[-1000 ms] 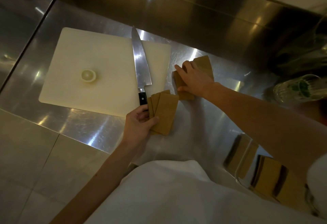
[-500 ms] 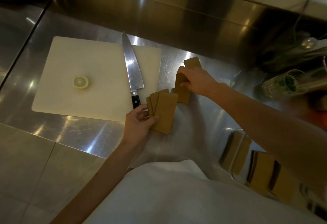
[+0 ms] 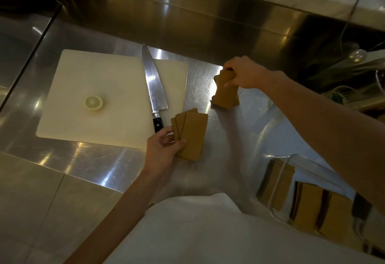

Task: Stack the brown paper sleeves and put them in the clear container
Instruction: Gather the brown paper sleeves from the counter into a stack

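My left hand (image 3: pixel 161 149) holds a fanned bunch of brown paper sleeves (image 3: pixel 192 135) just above the steel counter, beside the cutting board's near right corner. Farther back, my right hand (image 3: pixel 242 72) grips a second bunch of brown sleeves (image 3: pixel 226 95) from above, their lower edges at the counter. The clear container (image 3: pixel 281 177) stands at the lower right and holds several upright brown sleeves (image 3: pixel 308 206); my right forearm crosses over part of it.
A white cutting board (image 3: pixel 112 88) lies at left with a lemon half (image 3: pixel 93 102) on it. A large chef's knife (image 3: pixel 153 88) rests along the board's right side, handle near my left hand. Glassware and greenery (image 3: pixel 341 97) sit at far right.
My right hand has gathered the far sleeves into one gripped bunch and tilted them up. My left hand and its fan of sleeves have stayed in place. The view shifted slightly.
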